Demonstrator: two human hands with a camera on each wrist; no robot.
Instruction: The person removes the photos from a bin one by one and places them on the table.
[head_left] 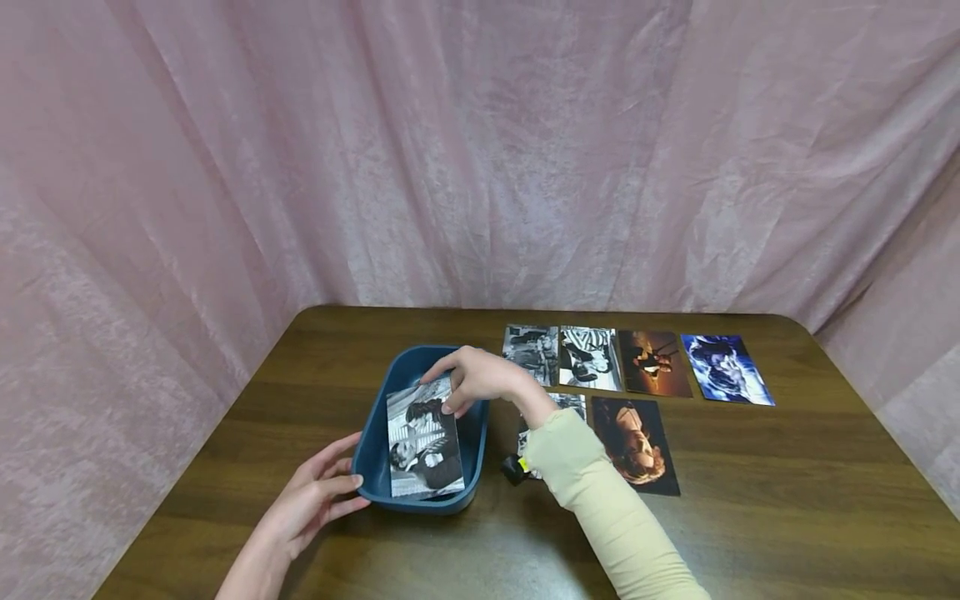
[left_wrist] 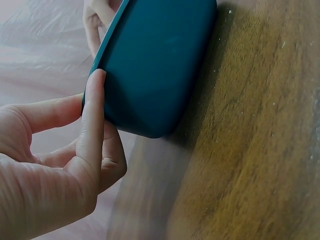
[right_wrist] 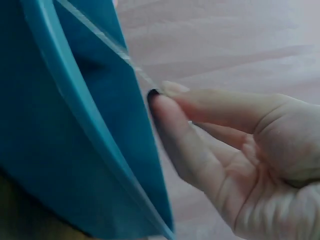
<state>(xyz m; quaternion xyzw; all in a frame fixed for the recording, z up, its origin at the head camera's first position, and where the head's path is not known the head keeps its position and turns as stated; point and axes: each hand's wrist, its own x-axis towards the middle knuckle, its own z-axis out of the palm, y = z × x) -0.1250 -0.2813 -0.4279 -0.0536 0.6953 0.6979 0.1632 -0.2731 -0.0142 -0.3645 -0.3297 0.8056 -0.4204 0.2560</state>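
Note:
A blue plastic tub [head_left: 420,505] stands on the table, its outer wall filling much of the left wrist view. At its near left corner my left hand [head_left: 311,496] pinches the rim, thumb on one side and fingers on the other. My right hand [head_left: 480,375] reaches over the tub and holds a black-and-white photo card [head_left: 423,442] of two people by its upper edge. The card lies tilted within the tub's opening. In the right wrist view, thumb and fingertips pinch the card's thin edge [right_wrist: 107,42]. The tub's floor is mostly hidden beneath the card.
Right of the tub, more photo cards lie in two rows: black-and-white ones [head_left: 591,358], a brown one [head_left: 655,364], a blue one [head_left: 726,369] and a dark portrait [head_left: 637,446]. The right forearm partly covers the nearer row. Pink curtain [head_left: 480,167] hangs behind the table.

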